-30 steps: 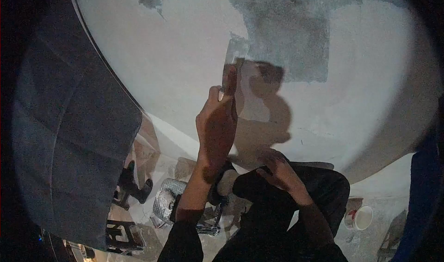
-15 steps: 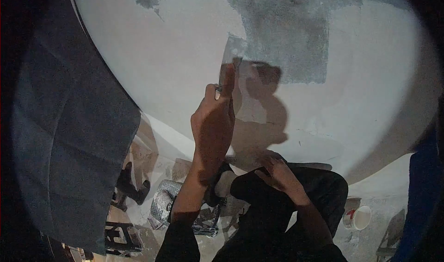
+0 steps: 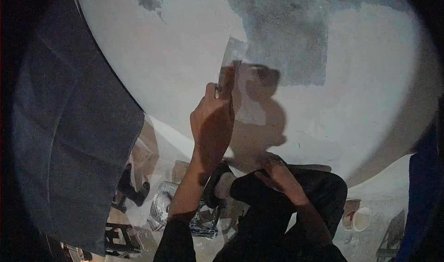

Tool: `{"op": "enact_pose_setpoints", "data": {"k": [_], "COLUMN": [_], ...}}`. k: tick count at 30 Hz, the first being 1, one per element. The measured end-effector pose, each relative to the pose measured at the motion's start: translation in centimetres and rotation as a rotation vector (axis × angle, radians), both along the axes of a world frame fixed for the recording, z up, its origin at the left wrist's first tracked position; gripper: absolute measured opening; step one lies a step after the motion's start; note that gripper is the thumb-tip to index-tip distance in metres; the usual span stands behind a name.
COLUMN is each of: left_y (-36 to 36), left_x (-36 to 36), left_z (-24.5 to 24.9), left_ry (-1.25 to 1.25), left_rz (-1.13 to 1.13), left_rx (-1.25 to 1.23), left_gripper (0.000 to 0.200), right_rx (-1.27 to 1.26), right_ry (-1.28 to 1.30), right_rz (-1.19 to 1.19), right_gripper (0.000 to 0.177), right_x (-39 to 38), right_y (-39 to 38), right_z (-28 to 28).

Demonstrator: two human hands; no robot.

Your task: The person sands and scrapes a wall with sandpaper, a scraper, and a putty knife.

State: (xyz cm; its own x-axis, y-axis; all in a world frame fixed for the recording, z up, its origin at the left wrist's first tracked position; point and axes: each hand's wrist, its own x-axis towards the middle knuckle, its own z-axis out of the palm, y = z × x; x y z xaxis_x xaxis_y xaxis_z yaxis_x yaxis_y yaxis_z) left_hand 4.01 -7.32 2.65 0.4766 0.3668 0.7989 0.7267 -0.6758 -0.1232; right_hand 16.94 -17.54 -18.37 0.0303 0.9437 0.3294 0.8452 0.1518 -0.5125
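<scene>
A metal scraper blade (image 3: 232,50) lies against the pale wall (image 3: 185,44), beside a grey bare patch (image 3: 291,46). My left hand (image 3: 213,116) is closed on the scraper, one finger stretched along its blade. Lower down, my right hand (image 3: 277,175) rests near my knee with its fingers apart, holding nothing. A shadow falls on the wall to the right of the scraper.
A white bucket (image 3: 360,219) stands on the floor at the lower right. Dark grey cloth (image 3: 78,118) fills the left side. A silvery, spattered object (image 3: 163,202) and a black stand (image 3: 121,239) are at the lower left. Blue material (image 3: 423,188) hangs at the right edge.
The view has shifted very slightly. My left hand and the scraper remain in nearly the same place on the wall, and my right hand has hardly moved.
</scene>
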Motion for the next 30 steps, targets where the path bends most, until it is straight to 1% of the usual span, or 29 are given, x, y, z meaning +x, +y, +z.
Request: {"op": "enact_pose_setpoints", "data": {"k": [2, 3, 5, 6, 8, 10, 11, 13, 15, 17, 19, 20, 21, 22, 24, 26, 28, 29, 30], "left_y": [0.1, 0.2, 0.4, 0.3, 0.1, 0.0, 0.2, 0.5, 0.5, 0.5, 0.8, 1.3, 1.6, 1.7, 1.1, 0.5, 0.8, 1.6, 1.8], "left_x": [-0.2, -0.2, -0.3, -0.2, 0.3, 0.1, 0.1, 0.2, 0.3, 0.3, 0.0, -0.1, -0.1, -0.2, -0.2, -0.1, -0.2, -0.4, -0.3], "left_z": [-0.6, -0.8, -1.4, -1.2, -0.5, -0.7, -1.1, -1.5, -1.4, -0.6, -0.8, -1.3, -1.6, -1.7, -1.1, -0.1, -0.4, -1.3, -1.5], "left_ry": [-0.017, -0.035, -0.027, -0.015, -0.013, -0.012, -0.027, -0.045, -0.102, -0.057, -0.015, -0.046, -0.082, -0.087, 0.003, 0.013, 0.017, -0.018, -0.056], "left_rz": [-0.016, -0.039, -0.038, -0.04, -0.025, 0.003, -0.02, -0.051, -0.07, -0.039, 0.002, -0.062, -0.128, -0.131, -0.075, -0.06, -0.042, -0.108, -0.174], "left_rx": [0.001, 0.016, -0.004, -0.031, -0.02, -0.021, -0.031, -0.029, -0.029, -0.009, 0.008, 0.018, 0.03, 0.037, 0.001, -0.007, -0.017, 0.002, 0.023], "left_gripper": [0.062, 0.059, 0.062, 0.065, 0.065, 0.065, 0.064, 0.063, 0.058, 0.058, 0.058, 0.059, 0.059, 0.059, 0.061, 0.062, 0.063, 0.065, 0.066], "right_rx": [-0.052, 0.001, 0.071, 0.048, 0.01, 0.049, 0.045, -0.07, -0.028, -0.011, -0.146, -0.144, -0.089, -0.03, 0.016, 0.049, -0.144, -0.141, -0.086], "right_ry": [0.027, -0.004, -0.042, -0.058, -0.067, -0.031, -0.031, 0.029, -0.009, -0.038, -0.015, -0.012, -0.044, -0.081, -0.109, -0.127, -0.07, -0.072, -0.087], "right_rz": [0.027, 0.052, 0.071, 0.049, 0.029, 0.035, 0.039, 0.011, -0.025, -0.047, 0.004, 0.005, 0.038, 0.068, 0.037, 0.014, 0.033, 0.031, 0.027], "right_gripper": [0.038, 0.037, 0.037, 0.036, 0.034, 0.035, 0.035, 0.036, 0.036, 0.037, 0.037, 0.037, 0.04, 0.044, 0.044, 0.043, 0.042, 0.042, 0.042], "right_x": [0.0, 0.1, 0.4, 0.3, 0.1, 0.0, 0.0, 0.0, 0.0, -0.1, 0.1, 0.1, 0.3, 0.7, 0.9, 0.6, 0.3, 0.1, 0.0], "right_y": [0.0, 0.0, 0.3, 0.2, 0.1, -0.1, -0.2, -0.2, -0.2, -0.5, -0.4, -0.4, -0.2, 0.0, 0.2, 0.1, -0.4, -0.4, -0.4], "right_z": [0.1, 0.0, 0.1, 0.0, -0.3, -0.3, -0.3, 0.0, 0.1, 0.2, 0.6, 0.2, -0.5, -0.9, -1.3, -1.3, 0.3, 0.0, -0.4]}}
